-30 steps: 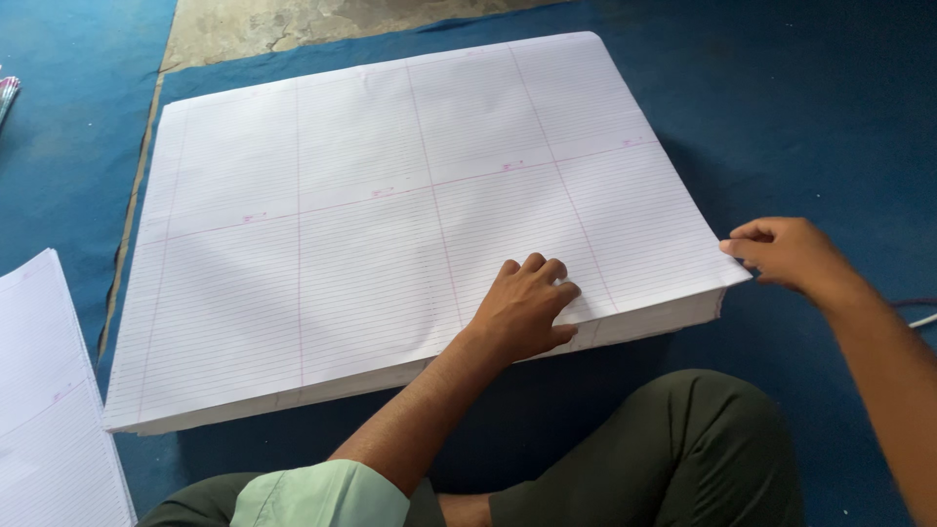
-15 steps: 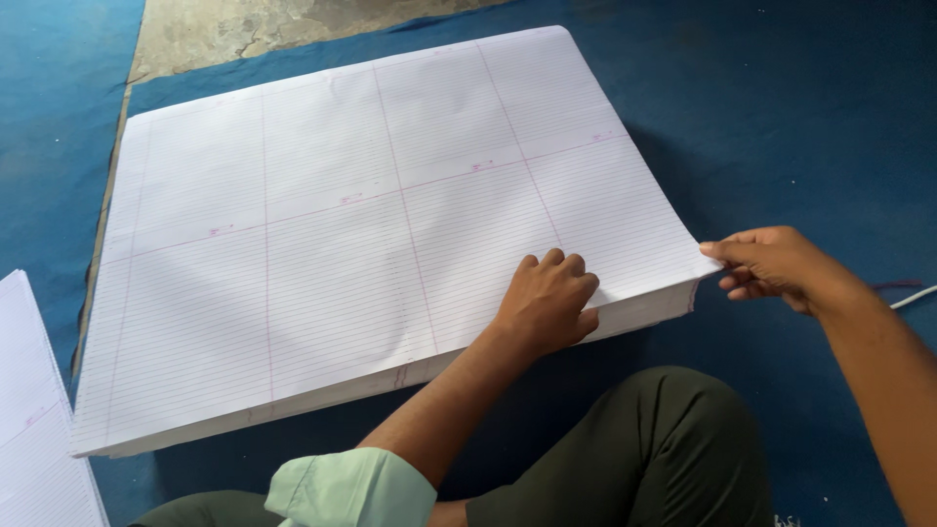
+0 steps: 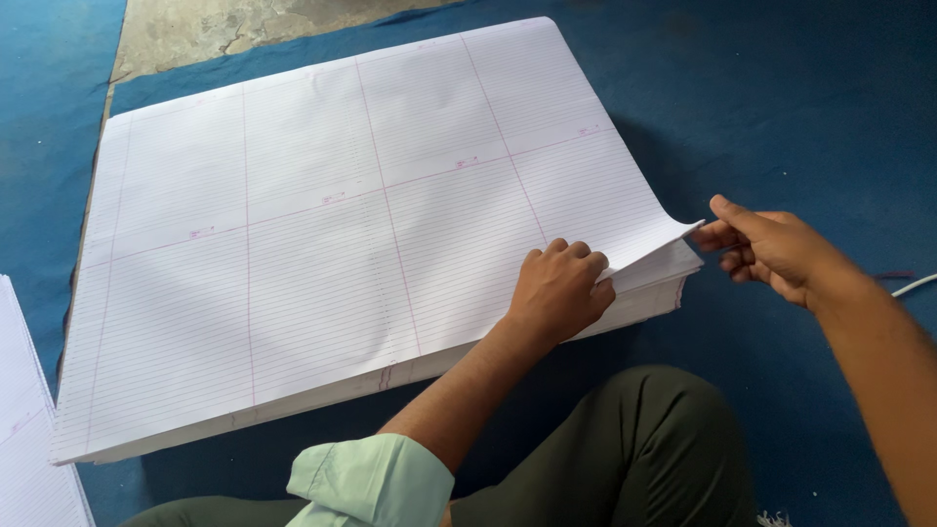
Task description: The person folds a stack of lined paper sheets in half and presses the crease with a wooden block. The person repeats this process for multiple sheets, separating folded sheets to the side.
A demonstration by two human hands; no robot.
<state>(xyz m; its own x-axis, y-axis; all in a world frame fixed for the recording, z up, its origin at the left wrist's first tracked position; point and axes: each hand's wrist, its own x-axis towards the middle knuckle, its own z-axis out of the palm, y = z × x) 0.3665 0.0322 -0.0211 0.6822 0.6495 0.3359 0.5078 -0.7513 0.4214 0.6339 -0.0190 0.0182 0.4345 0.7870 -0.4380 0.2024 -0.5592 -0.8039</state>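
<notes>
Head view: big stack (image 3: pixel 293 254) of ruled sheets is lying flat on a blue mat (image 3: pixel 800 107), filling most of the frame. No containers showing, only loose paper.

Left hand (image 3: pixel 558 293) is pressing down on the stack near its right front corner, fingers curled, knuckles up; its grip is resting on the paper, not clamping anything.

Right hand (image 3: pixel 771 249) is sitting just past the corner, grip pinching the tip of the top sheet (image 3: pixel 644 229) between thumb and fingers. That corner is curling up off the pile; the rest of the sheet is lying flat.

Second stack (image 3: pixel 24 439) is showing at the left edge, well apart from both hands. Bare concrete floor (image 3: pixel 234 29) is showing beyond the mat at top left. Person's knee (image 3: pixel 625 449) in dark green is sitting just in front of the stack. White cable (image 3: pixel 917 285) is lying at the right edge.
</notes>
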